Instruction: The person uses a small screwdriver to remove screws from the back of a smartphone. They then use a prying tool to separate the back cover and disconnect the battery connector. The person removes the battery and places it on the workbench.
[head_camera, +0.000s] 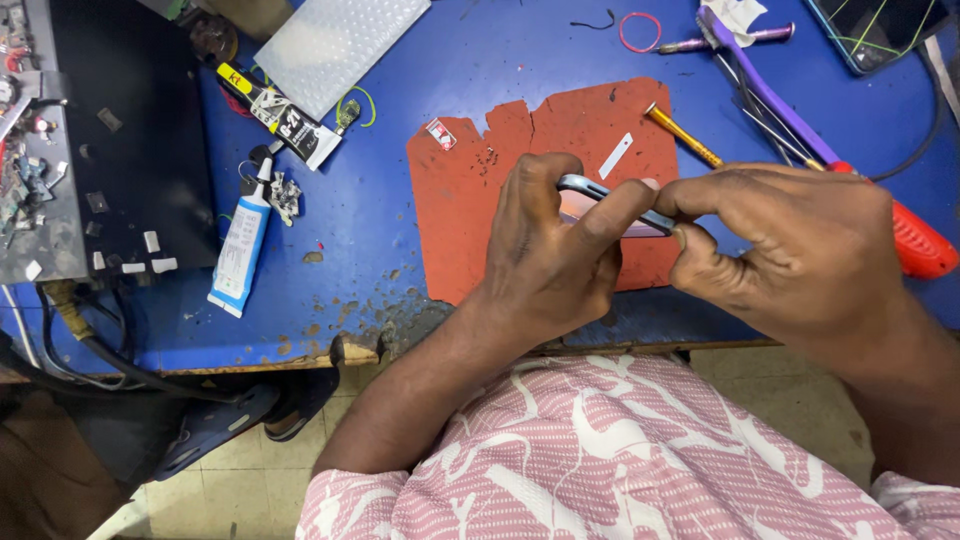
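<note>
**Phone held edge-up over the red mat, both hands pinching its frame**

Held above the red mat (470, 215), just off the blue counter (480, 60): a slim phone (612, 205), tilted, its thin metallic rim uppermost and a pinkish face showing below it. Left hand (545, 255) wrapped around the near end, fingers (615, 212) closed along the rim. Right hand (790, 255) closed on the far end, thumb and forefinger pinched tight on the edge. No tool visible between either set of fingers.

Best done, by the look of it, with even pressure from both ends and no twist through the thin body; grip on the rim rather than the glassy face; work kept low over the mat so that a slip lands soft.

Mat: flat, matte, rubbery-looking, ragged at the edges and cut short at the top. Counter paint: scuffed and chipped along the near edge, speckled with dark residue. Nearby: a white glue tube (240, 245) with a blue band, soft and squeezed; a black glue tube (280, 115), crumpled; a brass-tipped screwdriver (685, 135); a red-handled tool (915, 240), glossy plastic; a purple tool (750, 75), long and slim; a clear bubble-textured sheet (335, 45); a pink rubber band (640, 30).
</note>
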